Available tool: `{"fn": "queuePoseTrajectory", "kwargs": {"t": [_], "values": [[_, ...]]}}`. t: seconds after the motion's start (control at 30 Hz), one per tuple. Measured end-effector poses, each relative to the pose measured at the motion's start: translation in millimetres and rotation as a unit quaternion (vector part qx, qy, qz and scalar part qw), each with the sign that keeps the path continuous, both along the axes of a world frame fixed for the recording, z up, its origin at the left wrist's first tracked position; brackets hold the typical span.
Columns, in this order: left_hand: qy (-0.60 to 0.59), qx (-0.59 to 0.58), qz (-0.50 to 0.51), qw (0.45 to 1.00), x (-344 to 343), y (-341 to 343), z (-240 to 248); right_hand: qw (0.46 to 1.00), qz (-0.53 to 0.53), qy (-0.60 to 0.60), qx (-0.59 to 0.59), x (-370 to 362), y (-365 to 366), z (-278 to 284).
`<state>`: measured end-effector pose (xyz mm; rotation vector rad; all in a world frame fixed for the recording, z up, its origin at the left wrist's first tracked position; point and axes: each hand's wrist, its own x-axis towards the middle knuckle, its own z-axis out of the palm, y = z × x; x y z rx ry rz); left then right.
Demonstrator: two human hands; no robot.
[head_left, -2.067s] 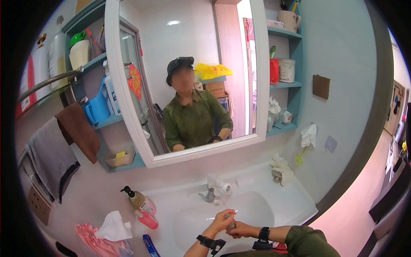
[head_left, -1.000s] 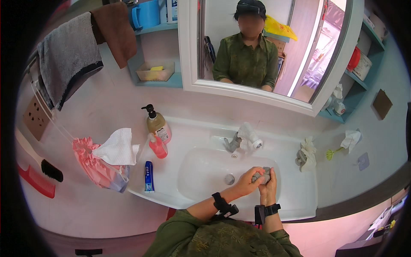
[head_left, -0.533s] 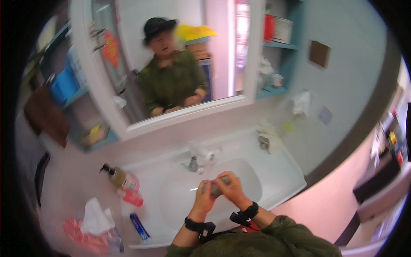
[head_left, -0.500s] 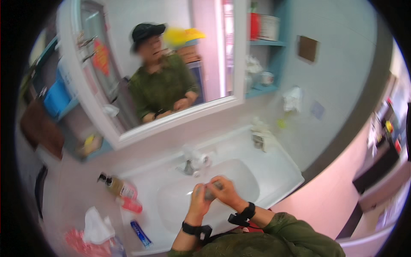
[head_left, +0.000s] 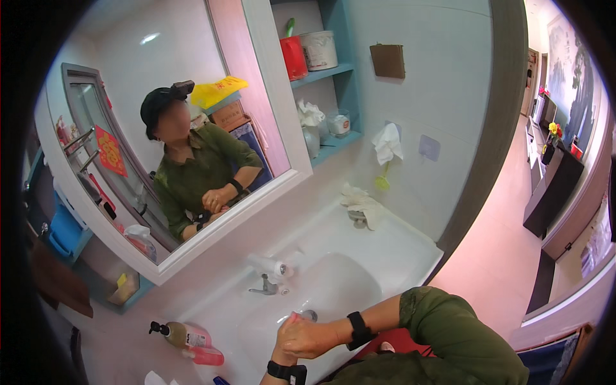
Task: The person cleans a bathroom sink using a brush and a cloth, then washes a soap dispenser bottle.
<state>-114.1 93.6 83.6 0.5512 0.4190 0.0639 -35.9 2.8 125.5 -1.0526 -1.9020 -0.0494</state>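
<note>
Over the near part of the white sink basin (head_left: 356,282), my two hands are pressed together. My right hand (head_left: 312,338) is closed over my left hand (head_left: 282,353), its fingers wrapped across it. Most of the left hand's fingers are hidden beneath; a pinkish tip shows above the knuckles. Whether anything lies between the palms is hidden. Each wrist wears a black band. Just beyond the hands is the round metal drain fitting (head_left: 310,316). The chrome faucet (head_left: 264,286) stands at the basin's back edge; no running water is visible from it.
Left of the basin stand a pump bottle (head_left: 183,335) and a pink bottle (head_left: 206,356). A pale cloth (head_left: 363,206) lies on the counter's back right corner. Above hangs a white-framed mirror (head_left: 237,208), beside blue-green shelves (head_left: 340,77). A doorway opens at right.
The view has swung to the right. My right hand has moved over my left, where before both held a greyish thing between them; that thing is now out of sight.
</note>
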Motion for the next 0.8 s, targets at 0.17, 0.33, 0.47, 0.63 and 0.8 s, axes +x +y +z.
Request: {"fn": "queuePoseTrajectory", "kwargs": {"t": [0.17,0.33,0.47,0.63,0.8], "values": [[0.063,-0.016,-0.052,0.997,3,5,1,0.994,0.027,-0.083,0.059,-2,3,-6],[-0.072,0.224,-0.159,0.959,-2,22,-39,0.992,0.102,-0.079,0.019,0,0,17],[0.033,0.13,-0.163,0.977,4,6,6,0.985,0.129,-0.111,0.023,1,-2,17],[0.044,0.118,-0.215,0.968,0,13,3,0.979,0.167,-0.11,0.044,-3,1,8],[0.04,0.197,-0.229,0.952,3,8,17,0.969,0.193,-0.142,0.057,-1,1,23]]}}
